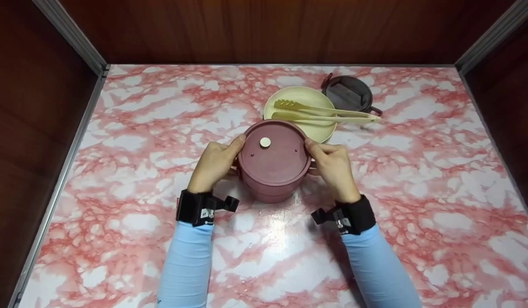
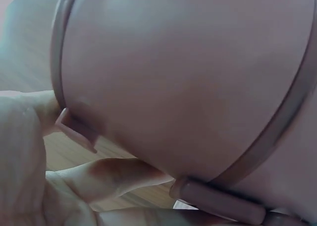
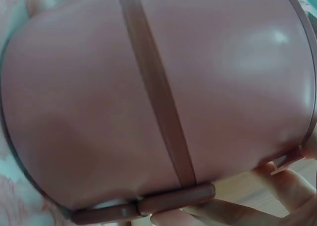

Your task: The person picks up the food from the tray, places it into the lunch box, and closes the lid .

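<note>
In the head view, both hands hold a mauve lidded pot at the middle of the table. Its lid carries a small cream knob. The left hand grips the pot's left side, thumb at the lid's rim and fingers lower down. Opposite it, the right hand grips the right side in the same manner. A raised band runs round the pot's body in the right wrist view. Side clips show close to the left fingers in the left wrist view.
Behind the pot is a pale yellow plate, partly hidden by it. Across the plate lie a toothed serving utensil and a flat-ended utensil. A dark round container with side clips stands at the back right. Wooden walls bound the table.
</note>
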A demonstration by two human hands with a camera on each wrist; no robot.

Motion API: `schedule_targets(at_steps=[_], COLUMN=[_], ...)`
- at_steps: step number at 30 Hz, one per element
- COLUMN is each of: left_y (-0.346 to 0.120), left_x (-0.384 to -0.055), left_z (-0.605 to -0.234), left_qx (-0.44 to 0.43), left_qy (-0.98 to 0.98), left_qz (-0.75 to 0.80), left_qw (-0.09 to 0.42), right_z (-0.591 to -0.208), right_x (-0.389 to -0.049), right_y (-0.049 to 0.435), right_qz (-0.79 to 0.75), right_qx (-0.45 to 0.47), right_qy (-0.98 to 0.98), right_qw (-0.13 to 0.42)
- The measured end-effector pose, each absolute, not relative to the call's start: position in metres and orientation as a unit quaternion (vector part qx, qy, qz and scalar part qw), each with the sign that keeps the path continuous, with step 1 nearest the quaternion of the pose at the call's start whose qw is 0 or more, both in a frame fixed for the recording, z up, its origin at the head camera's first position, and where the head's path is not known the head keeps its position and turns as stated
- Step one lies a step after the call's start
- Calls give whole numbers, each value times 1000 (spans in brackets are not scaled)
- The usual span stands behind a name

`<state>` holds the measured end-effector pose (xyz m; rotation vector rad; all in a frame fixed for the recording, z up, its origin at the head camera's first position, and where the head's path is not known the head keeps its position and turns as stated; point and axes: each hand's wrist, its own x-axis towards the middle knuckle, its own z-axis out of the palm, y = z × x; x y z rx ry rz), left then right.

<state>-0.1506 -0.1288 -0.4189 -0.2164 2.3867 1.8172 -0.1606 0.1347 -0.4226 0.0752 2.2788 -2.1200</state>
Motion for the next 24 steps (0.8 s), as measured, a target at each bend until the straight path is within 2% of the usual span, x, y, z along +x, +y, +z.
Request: schedule_targets(at_steps=[10, 24], left_y=[-129, -116], left_x=[-148, -146], left_z=[-425, -423], left_qx=[-85, -36], left_qy=[796, 817], left_qz=[596, 570], left_qw=[65, 78], right_z=[-422, -419], right_x=[-167, -167], right_y=[145, 162], right_qz=[-669, -661], right_qx=[0, 11], right_qy=[741, 748], right_qw=[69, 60])
